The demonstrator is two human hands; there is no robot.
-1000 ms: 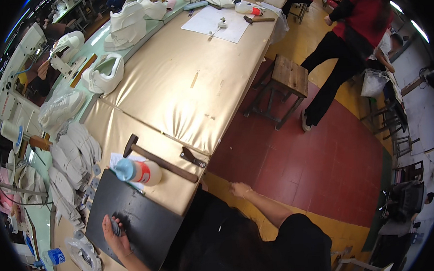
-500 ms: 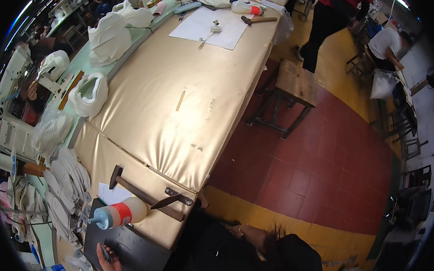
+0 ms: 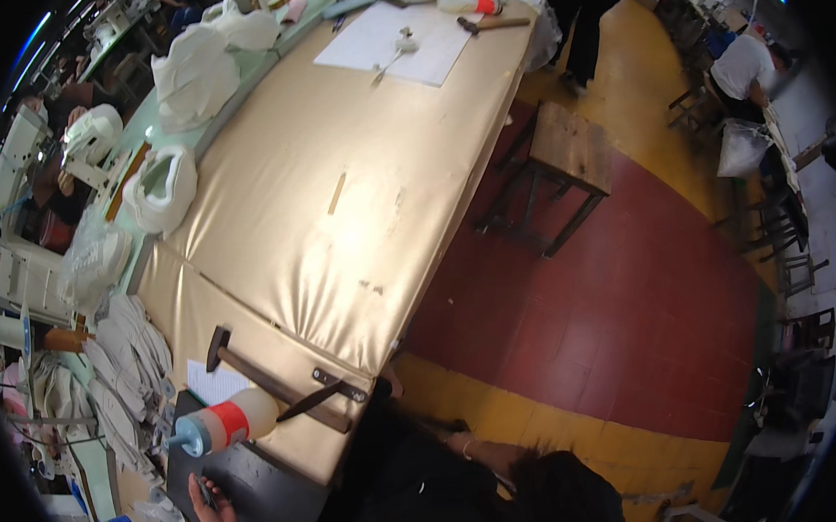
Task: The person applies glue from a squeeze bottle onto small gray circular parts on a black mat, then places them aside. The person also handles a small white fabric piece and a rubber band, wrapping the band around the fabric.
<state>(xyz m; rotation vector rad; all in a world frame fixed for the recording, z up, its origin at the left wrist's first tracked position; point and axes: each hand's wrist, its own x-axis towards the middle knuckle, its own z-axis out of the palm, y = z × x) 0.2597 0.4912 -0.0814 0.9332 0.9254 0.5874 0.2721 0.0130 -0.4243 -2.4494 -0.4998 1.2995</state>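
Note:
My left hand is closed around a small dark object, too small to name, over a black board at the lower left. A glue bottle with a blue cap and red band lies on its side above that hand. Beyond it a hammer with a wooden handle lies on the gold table cover. A dark-bladed folding knife rests across the handle. My right hand, below a bracelet, is down beside the table edge by my dark clothing; its fingers are hidden.
Grey shoe pieces are piled at the left, near white shoe uppers and a sewing machine. White paper, another hammer and a bottle lie at the far end. A wooden stool stands right. People are farther off.
The view has shifted slightly. The person in dark trousers at the far right of the table has moved farther away. My left hand keeps its hold over the board.

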